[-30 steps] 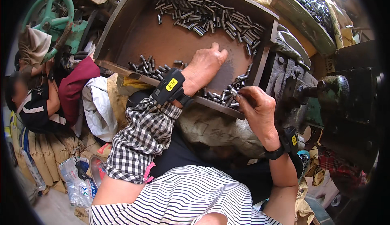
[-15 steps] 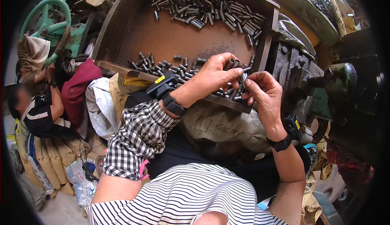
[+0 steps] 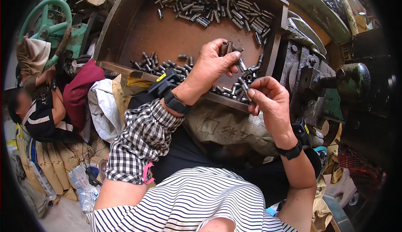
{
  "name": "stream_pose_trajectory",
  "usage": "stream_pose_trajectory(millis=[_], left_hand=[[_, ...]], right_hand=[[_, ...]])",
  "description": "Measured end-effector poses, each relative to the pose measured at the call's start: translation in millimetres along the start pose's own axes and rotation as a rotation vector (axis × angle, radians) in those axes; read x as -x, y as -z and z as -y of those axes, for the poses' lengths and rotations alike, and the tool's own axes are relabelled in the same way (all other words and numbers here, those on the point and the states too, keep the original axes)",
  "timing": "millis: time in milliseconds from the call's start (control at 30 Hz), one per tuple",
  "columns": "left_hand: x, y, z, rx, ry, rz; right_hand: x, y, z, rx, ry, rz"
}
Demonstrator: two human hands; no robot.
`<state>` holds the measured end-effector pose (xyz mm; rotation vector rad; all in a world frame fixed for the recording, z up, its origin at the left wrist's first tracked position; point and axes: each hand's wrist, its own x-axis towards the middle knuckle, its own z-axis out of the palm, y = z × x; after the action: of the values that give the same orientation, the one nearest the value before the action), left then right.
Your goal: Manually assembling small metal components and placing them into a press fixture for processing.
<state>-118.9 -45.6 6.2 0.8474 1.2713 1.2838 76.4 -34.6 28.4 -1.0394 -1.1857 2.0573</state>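
Note:
My left hand (image 3: 211, 63) is above the near right part of a big brown tray (image 3: 142, 31), closed round several short dark metal tubes (image 3: 224, 49). A shinier tube (image 3: 242, 65) juts out below its thumb. At the tray's near right corner, my right hand (image 3: 271, 97) pinches one small metal tube (image 3: 243, 84) between thumb and fingertips, tilted over the loose pieces. Beneath and between both hands lie more such tubes (image 3: 226, 90) along the near edge. A large pile of metal tubes (image 3: 201, 5) covers the tray's far side.
Right of the tray stands a dark, greasy machine (image 3: 322, 79). Behind it, a second container (image 3: 318, 1) holds more small metal parts. At far left, a person (image 3: 46, 102) sits by a green handwheel (image 3: 46, 20). A pale sack (image 3: 226, 127) is under the tray's near edge.
My hands have drawn apart. The left has moved left and slightly up with its tubes; the right has shifted slightly down, a small tube now plainly showing in its pinch.

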Motion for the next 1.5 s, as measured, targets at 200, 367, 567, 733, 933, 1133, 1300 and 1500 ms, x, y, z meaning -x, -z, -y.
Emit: stream_pose_trajectory(millis=[200, 367, 567, 733, 933, 1133, 1300, 1500], left_hand=[[10, -8, -10, -0.263, 0.049, 0.171], [12, -12, -12, 0.041, 0.218, 0.299], [14, -11, -9, 0.122, 0.211, 0.305], [14, -12, -11, 0.129, 0.229, 0.301], [14, -11, -8, 0.169, 0.231, 0.303], [15, -14, -9, 0.15, 0.204, 0.294], [16, -14, -12, 0.119, 0.195, 0.285], [15, -12, -11, 0.072, 0.192, 0.321]], right_hand=[[-3, 16, 16, 0.139, 0.174, -0.077], [-11, 30, 9, 0.204, 0.142, -0.125], [-13, 29, 11, 0.126, 0.159, -0.107], [-13, 30, 9, 0.079, 0.167, -0.085], [-15, 32, 6, -0.001, 0.124, -0.091], [-16, 32, 3, -0.058, 0.082, -0.086], [-17, 34, 0, -0.12, 0.052, -0.057], [-16, 36, -1, -0.223, -0.01, -0.031]])
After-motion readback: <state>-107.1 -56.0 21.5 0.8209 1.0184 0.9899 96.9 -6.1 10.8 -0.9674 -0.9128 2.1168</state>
